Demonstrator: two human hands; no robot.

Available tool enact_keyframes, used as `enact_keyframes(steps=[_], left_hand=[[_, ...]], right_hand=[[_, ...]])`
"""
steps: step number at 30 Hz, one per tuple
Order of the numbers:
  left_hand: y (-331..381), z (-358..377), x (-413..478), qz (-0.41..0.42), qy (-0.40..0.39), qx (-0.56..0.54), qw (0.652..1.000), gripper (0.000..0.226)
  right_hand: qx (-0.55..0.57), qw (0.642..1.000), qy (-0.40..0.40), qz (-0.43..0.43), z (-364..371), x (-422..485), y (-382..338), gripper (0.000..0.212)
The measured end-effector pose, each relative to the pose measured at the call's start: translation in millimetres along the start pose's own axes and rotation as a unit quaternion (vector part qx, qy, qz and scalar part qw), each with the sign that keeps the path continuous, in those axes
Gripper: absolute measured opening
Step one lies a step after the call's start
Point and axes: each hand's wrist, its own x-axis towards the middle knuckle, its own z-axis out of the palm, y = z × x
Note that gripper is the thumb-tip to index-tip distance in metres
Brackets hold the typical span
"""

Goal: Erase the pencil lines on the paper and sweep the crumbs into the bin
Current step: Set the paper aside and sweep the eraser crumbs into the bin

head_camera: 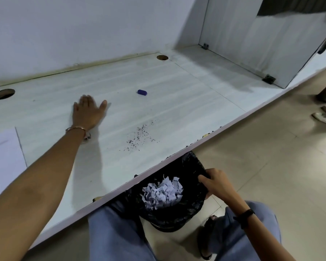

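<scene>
On desk [177,87] | left hand [88,113] flat, fingers extended, near crumbs [139,134] | right hand [215,182] grips bin [169,221] rim

Dark crumbs [139,135] lie scattered near the desk [158,81] edge above the black-lined bin [167,217]; white paper [2,157] lies far left.

left hand [88,113] flat, right hand [217,183] gripping

1. Two hands on show: left hand [88,112], right hand [217,182].
2. One blue eraser [142,92].
3. One sheet of paper [4,159].
4. One bin [169,221], and one crumpled wad [163,193] in it.
5. Two round desk [177,91] holes: left hole [3,94], far hole [162,57].
6. One scatter of crumbs [139,135].
</scene>
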Motion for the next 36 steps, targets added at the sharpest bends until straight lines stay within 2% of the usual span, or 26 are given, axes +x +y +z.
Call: enact_keyframes(steps=[2, 5, 8, 10, 11, 13, 14, 16, 18, 21, 22, 23, 25, 26, 27, 29, 31, 33, 34, 35, 36], left_hand=[[13, -1, 7, 0.030, -0.007, 0.004, 1.000, 0.088], [56, 5, 12, 0.138, -0.030, 0.004, 0.990, 0.088], [91, 13, -6, 0.283, -0.076, 0.010, 0.956, 0.086], [96, 14, -17, 0.337, -0.091, 0.001, 0.937, 0.084], [92, 13, -15, 0.334, -0.069, -0.035, 0.939, 0.082], [78, 9, -3, 0.227, -0.024, -0.082, 0.970, 0.081], [69, 6, 5, 0.178, -0.018, -0.052, 0.982, 0.088], [59, 5, 19, 0.143, -0.046, 0.023, 0.988, 0.096], [66, 7, 19, 0.176, -0.068, 0.027, 0.982, 0.095], [91, 17, -3, 0.286, -0.103, 0.021, 0.952, 0.107], [97, 19, -10, 0.297, -0.104, 0.002, 0.949, 0.106], [98, 20, -11, 0.282, -0.087, -0.035, 0.955, 0.101], [91, 17, -1, 0.192, -0.041, -0.064, 0.979, 0.087], [86, 14, 4, 0.163, -0.040, -0.032, 0.985, 0.085], [85, 15, 6, 0.176, -0.043, -0.001, 0.983, 0.088], [99, 16, -7, 0.263, -0.081, 0.012, 0.961, 0.092], [115, 20, -29, 0.334, -0.120, 0.020, 0.935, 0.086], [114, 23, -34, 0.376, -0.038, 0.020, 0.926, 0.061], [108, 19, -29, 0.338, 0.002, 0.033, 0.941, 0.049], [100, 12, -27, 0.280, 0.020, 0.053, 0.958, 0.050], [96, 6, -26, 0.239, 0.002, 0.073, 0.968, 0.056]], right_hand=[[-0.013, 1.000, 0.002, -0.001, 1, 2, 2, 0.026], [-0.026, 1.000, 0.013, -0.006, 3, 5, 7, 0.027], [-0.054, 0.998, 0.026, -0.011, 2, 6, 8, 0.032], [-0.055, 0.998, 0.032, -0.014, -1, 7, 8, 0.033], [-0.053, 0.998, 0.033, -0.014, -3, 8, 8, 0.032], [-0.052, 0.998, 0.033, -0.013, -5, 9, 7, 0.031], [-0.051, 0.998, 0.036, -0.014, -6, 10, 6, 0.031], [-0.048, 0.998, 0.041, -0.017, -7, 11, 6, 0.033], [-0.047, 0.998, 0.046, -0.022, -7, 11, 7, 0.034], [-0.044, 0.998, 0.042, -0.021, -7, 11, 8, 0.034], [-0.041, 0.998, 0.041, -0.018, -7, 11, 8, 0.035], [-0.038, 0.998, 0.041, -0.018, -7, 11, 7, 0.037], [-0.034, 0.998, 0.039, -0.017, -8, 10, 6, 0.039], [-0.032, 0.999, 0.040, -0.018, -8, 10, 5, 0.039], [-0.030, 0.999, 0.040, -0.019, -8, 10, 5, 0.039], [-0.028, 0.999, 0.038, -0.022, -9, 9, 7, 0.037], [-0.032, 0.999, 0.033, -0.025, -9, 9, 9, 0.034], [-0.030, 0.999, 0.027, -0.024, -8, 9, 10, 0.032], [-0.029, 0.999, 0.026, -0.022, -8, 9, 10, 0.032], [-0.028, 0.999, 0.027, -0.020, -8, 9, 10, 0.032], [-0.024, 0.999, 0.027, -0.017, -7, 8, 10, 0.033]])
